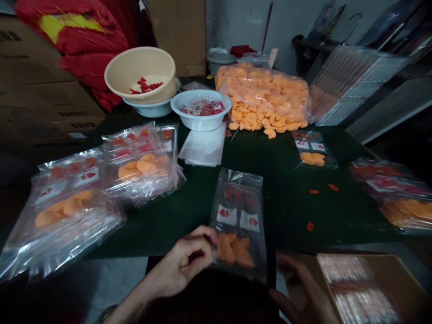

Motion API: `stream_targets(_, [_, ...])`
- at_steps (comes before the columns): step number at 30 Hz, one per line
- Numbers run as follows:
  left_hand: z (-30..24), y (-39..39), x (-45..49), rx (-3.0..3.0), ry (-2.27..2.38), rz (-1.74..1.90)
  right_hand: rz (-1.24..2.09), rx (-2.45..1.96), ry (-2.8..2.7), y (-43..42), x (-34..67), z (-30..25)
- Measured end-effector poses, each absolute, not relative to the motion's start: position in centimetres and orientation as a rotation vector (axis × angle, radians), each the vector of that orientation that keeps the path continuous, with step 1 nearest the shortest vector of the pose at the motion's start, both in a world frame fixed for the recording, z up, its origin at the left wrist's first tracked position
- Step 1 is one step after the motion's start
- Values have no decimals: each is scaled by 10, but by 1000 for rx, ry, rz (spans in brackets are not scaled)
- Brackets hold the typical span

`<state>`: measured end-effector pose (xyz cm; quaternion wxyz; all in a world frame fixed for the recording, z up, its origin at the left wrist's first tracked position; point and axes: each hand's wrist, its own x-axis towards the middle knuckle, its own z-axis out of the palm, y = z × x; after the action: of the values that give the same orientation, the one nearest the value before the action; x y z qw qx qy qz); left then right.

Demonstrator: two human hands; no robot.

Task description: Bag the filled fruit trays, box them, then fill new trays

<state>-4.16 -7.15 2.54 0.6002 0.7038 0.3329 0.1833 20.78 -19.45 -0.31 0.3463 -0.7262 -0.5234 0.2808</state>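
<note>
My left hand (189,256) is closed in a pinch on the lower left edge of a clear plastic packet (238,184). Inside that packet are orange pieces at the bottom, two small white picture cards in the middle and reddish pieces at the top. The packet's lower end reaches over the front edge of the dark green table (199,198). My right hand (303,288), blurred by motion, is apart from the packet, beside an open cardboard box (408,279). Its thumb and fingers stand apart, and nothing shows between them.
Filled packets lie in stacks at left (67,202), left centre (141,166) and right (401,193). Behind stand a cream basin (114,74), a pale blue basin (202,122) and a large bag of orange pieces (263,90). Loose red bits (309,226) lie right of centre.
</note>
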Motion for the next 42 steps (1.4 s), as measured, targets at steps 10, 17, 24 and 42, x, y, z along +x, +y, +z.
stream_targets(10, [9, -36, 25, 2351, 1137, 639, -109, -1821, -1807, -98, 183, -29])
stream_targets(17, [-6, -64, 6, 2460, 1168, 789, -135, -1878, -1843, -85, 167, -24])
stream_targets(24, [-14, -48, 8, 2472, 1592, 639, 8, -1702, -1888, -86, 176, -27])
stream_targets(42, [-18, -42, 3, 2623, 1607, 638, -281, -1924, -1970, -70, 142, -8])
